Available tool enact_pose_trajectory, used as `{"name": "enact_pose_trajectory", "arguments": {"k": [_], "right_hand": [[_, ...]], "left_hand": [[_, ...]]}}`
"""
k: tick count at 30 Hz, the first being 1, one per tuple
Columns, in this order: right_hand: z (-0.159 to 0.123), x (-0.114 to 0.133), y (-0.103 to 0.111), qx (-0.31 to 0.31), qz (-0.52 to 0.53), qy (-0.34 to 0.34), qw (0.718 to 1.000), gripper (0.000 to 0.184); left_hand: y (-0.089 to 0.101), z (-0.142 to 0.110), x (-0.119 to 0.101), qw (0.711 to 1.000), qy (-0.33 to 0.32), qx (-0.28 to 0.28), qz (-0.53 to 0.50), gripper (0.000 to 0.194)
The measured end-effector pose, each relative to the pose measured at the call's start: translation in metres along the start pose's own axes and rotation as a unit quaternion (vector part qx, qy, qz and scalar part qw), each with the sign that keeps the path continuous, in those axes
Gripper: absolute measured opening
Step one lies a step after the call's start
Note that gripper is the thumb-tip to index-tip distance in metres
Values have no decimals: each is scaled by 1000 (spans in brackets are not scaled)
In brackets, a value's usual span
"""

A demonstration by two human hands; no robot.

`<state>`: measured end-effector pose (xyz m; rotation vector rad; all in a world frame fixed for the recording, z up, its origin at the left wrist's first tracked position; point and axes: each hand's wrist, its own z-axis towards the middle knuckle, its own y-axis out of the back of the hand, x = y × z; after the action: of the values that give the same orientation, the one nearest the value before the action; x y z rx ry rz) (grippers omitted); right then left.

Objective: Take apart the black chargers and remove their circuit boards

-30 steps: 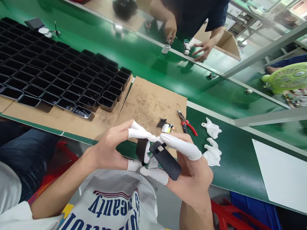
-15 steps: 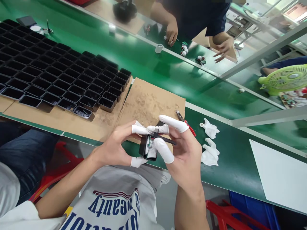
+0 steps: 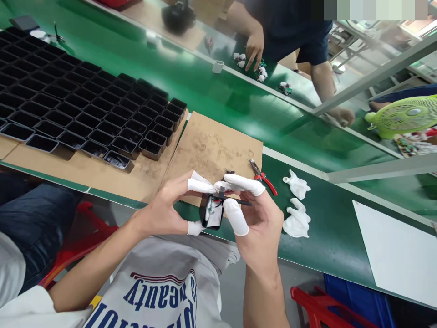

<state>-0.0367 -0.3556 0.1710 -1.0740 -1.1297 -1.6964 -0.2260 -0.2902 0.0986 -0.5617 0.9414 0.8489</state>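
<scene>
White finger cots cover several fingertips of both hands. My left hand (image 3: 174,202) is closed around a small black plastic case (image 3: 205,212), held at the table's front edge with its open end turned toward me. Inside the case show a green circuit board (image 3: 211,203), a red wire and something white. My right hand (image 3: 251,207) pinches a thin black cable (image 3: 243,201) at the case's opening; part of the cable is hidden by the fingers. Beyond the right hand, red-handled pliers (image 3: 262,176) lie partly on a cardboard sheet (image 3: 211,141).
Rows of open black cases (image 3: 85,109) cover the left side. White finger cots (image 3: 297,218) lie right of the pliers, near a white sheet (image 3: 392,250). Across the green conveyor (image 3: 191,86), a co-worker's hand (image 3: 255,48) is over small parts. A green fan (image 3: 406,114) stands right.
My right hand's index finger has come down and its thumb has pulled slightly away from the case's contents. The co-worker's hands have moved, one reaching toward the conveyor.
</scene>
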Motion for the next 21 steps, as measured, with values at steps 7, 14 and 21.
{"name": "enact_pose_trajectory", "arguments": {"k": [7, 14, 21], "right_hand": [[-28, -17, -14, -80, -44, 80, 993, 42], [-64, -48, -27, -137, -200, 252, 937, 86], [-67, -56, -39, -94, -237, 245, 936, 81]], "left_hand": [[2, 3, 0, 999, 2, -16, 28, 64], [7, -3, 12, 994, -13, -60, 91, 63], [9, -10, 19, 986, -42, -87, 138, 65]]}}
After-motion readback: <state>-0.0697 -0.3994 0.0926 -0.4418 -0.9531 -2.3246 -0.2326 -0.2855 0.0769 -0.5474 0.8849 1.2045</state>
